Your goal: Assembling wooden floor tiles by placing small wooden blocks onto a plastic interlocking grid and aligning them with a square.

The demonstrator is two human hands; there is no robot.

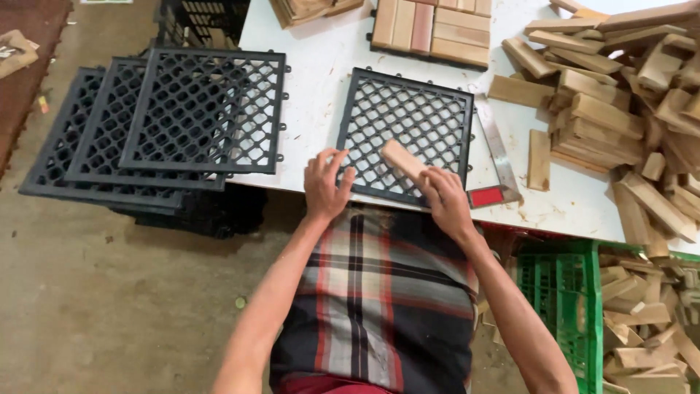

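Plaid cloth (379, 292) at the person's waist is closest to the camera, and both forearms go forward from it to a white table (321, 66). At the far left, a stack of black plastic grid tiles (168, 124) hangs over the table edge, above the concrete floor. I think a small push could make this stack slide off. Next, the left hand (326, 186) lies on the near edge of a single black grid tile (408, 131), with fingers spread and bent and holding nothing. The right hand (445, 198) holds one wooden slat (403, 160) by its near end; the slat lies slanted on the grid. With such a grip at one end only, the slat could turn and sit crooked. Beside it lies a metal square with a red end (496, 164). At right, a loose pile of slats (627, 102) could fall into the green crate (561, 292).
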